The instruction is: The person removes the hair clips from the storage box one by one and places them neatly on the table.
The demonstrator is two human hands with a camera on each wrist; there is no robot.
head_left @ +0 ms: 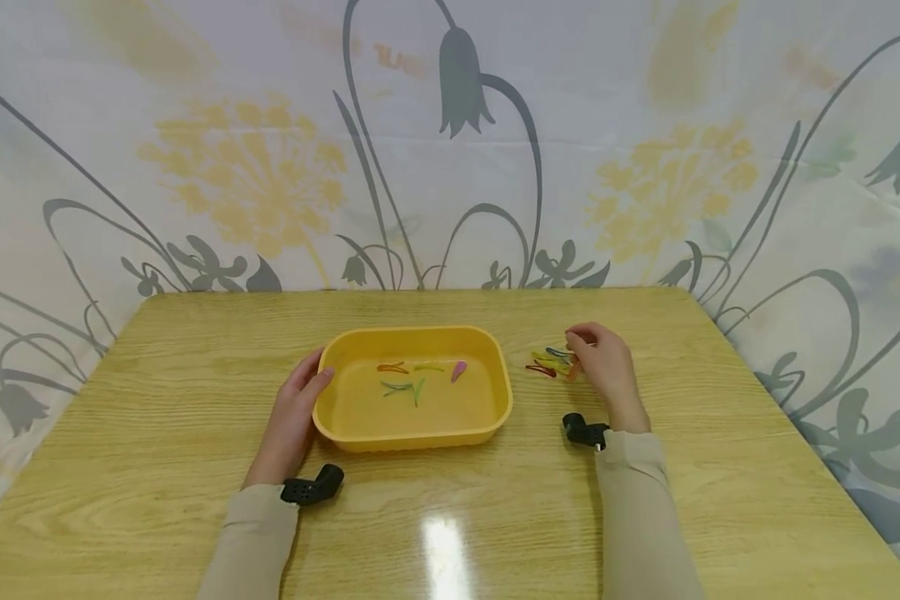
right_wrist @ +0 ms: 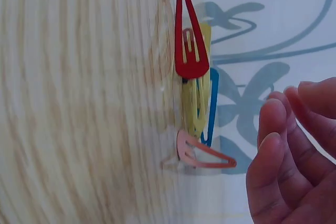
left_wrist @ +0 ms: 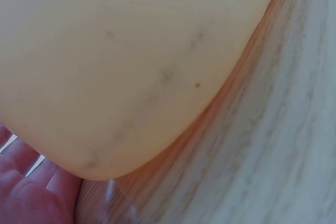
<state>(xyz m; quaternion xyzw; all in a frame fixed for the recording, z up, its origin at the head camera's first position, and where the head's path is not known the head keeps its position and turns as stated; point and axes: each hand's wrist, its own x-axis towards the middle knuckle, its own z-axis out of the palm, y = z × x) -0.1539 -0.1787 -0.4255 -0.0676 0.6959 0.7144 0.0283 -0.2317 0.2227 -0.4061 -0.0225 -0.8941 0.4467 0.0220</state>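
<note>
A yellow plastic tray [head_left: 412, 439] stands on the table with several snap hair clips lying in it, among them a pink clip [head_left: 458, 371] and an orange clip [head_left: 392, 367]. My left hand [head_left: 297, 406] grips the tray's left end, thumb over the rim; in the left wrist view the tray wall [left_wrist: 136, 77] hides part of that hand. Right of the tray, my right hand [head_left: 603, 367] hovers beside a small pile of clips, fingers loosely bent and nothing seen between them. The pile shows a red clip [right_wrist: 192, 71], yellow ones [right_wrist: 190, 111], a blue clip [right_wrist: 213, 93] and a salmon-orange clip [right_wrist: 181, 145].
The wood-grain table [head_left: 157, 417] ends at a flower-patterned cloth [head_left: 420, 192] behind and at the sides. A black wrist camera [head_left: 313, 485] sits at the left wrist and another wrist camera [head_left: 583, 431] at the right.
</note>
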